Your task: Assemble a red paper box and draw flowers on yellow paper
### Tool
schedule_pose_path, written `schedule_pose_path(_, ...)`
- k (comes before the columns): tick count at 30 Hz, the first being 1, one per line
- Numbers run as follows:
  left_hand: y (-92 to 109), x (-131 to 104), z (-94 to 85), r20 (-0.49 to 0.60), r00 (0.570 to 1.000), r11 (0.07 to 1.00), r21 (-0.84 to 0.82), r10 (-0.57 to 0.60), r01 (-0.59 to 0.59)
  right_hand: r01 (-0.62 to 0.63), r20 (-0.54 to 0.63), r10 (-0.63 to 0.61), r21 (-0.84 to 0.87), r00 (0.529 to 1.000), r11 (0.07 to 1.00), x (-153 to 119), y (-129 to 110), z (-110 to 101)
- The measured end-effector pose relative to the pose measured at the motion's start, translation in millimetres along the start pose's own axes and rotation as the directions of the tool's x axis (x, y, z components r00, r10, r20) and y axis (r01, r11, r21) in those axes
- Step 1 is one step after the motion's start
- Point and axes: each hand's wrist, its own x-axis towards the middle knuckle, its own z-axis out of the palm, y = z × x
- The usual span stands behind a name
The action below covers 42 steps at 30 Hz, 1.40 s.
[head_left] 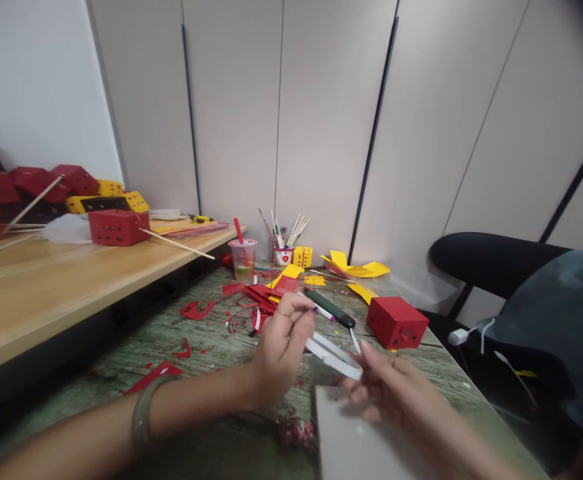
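Note:
My left hand (284, 347) is raised over the table, its thumb and forefinger pinched together; whatever is between the fingertips is too small to make out. Just below those fingers is a white ring that looks like a roll of tape (341, 365), tilted, its left end against my left hand. At its right end, the fingers of my right hand (386, 383) grip the roll. Beneath the right hand lies a pale flat board (344, 440). Behind the hands rest a dark green cutter-like tool (334, 309) and a white marker with a purple end (325, 310).
A red box (396, 323) stands at right. Red paper scraps (199, 310) and yellow paper pieces (366, 269) litter the table. Farther back are a drink cup (244, 257) and a brush pot (284, 257). A raised wooden shelf (31, 280) bears red and yellow boxes. A black chair (491, 257) stands right.

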Motion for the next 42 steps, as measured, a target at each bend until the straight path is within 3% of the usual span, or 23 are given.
schedule_pose_path(3,8,5,5.8,-0.011,0.993,0.992,-0.049,-0.12,0.12,0.281,-0.084,-0.317,-0.291,0.945,0.914,-5,-5,-1)
schedule_pose_path(4,10,6,7.7,-0.014,0.987,0.986,-0.065,-0.158,0.156,0.361,-0.048,-0.416,-0.414,0.908,0.836,-9,-6,1)
schedule_pose_path(6,12,6,11.0,-0.019,0.975,0.972,-0.09,-0.22,0.217,0.446,0.086,-0.493,-0.581,0.866,0.681,-17,-7,6)
schedule_pose_path(8,13,5,13.4,-0.024,0.963,0.958,-0.111,-0.269,0.265,0.469,0.169,-0.467,-0.587,0.868,0.66,-25,-7,14)
schedule_pose_path(13,15,3,15.4,-0.003,0.937,0.927,-0.145,-0.35,0.346,0.378,0.24,-0.31,-0.33,0.92,0.865,-30,-10,27)
schedule_pose_path(16,17,4,15.1,0.038,0.926,0.912,-0.163,-0.375,0.376,0.331,0.258,-0.255,-0.317,0.932,0.889,-29,-12,27)
schedule_pose_path(22,18,8,14.7,0.068,0.916,0.896,-0.191,-0.396,0.401,0.317,0.052,-0.341,-0.519,0.939,0.794,-28,-21,17)
schedule_pose_path(27,19,6,14.2,0.154,0.888,0.873,-0.174,-0.433,0.455,0.296,-0.033,-0.391,-0.595,0.92,0.747,-27,-29,10)
schedule_pose_path(31,20,3,14.9,0.22,0.861,0.86,-0.134,-0.459,0.493,0.339,-0.025,-0.456,-0.634,0.889,0.695,-28,-31,10)
schedule_pose_path(35,21,0,14.6,0.279,0.835,0.864,-0.034,-0.475,0.503,0.392,0.055,-0.476,-0.655,0.878,0.646,-30,-32,13)
schedule_pose_path(42,23,-4,13.8,0.345,0.822,0.877,0.007,-0.453,0.48,0.425,0.102,-0.509,-0.7,0.855,0.574,-29,-31,13)
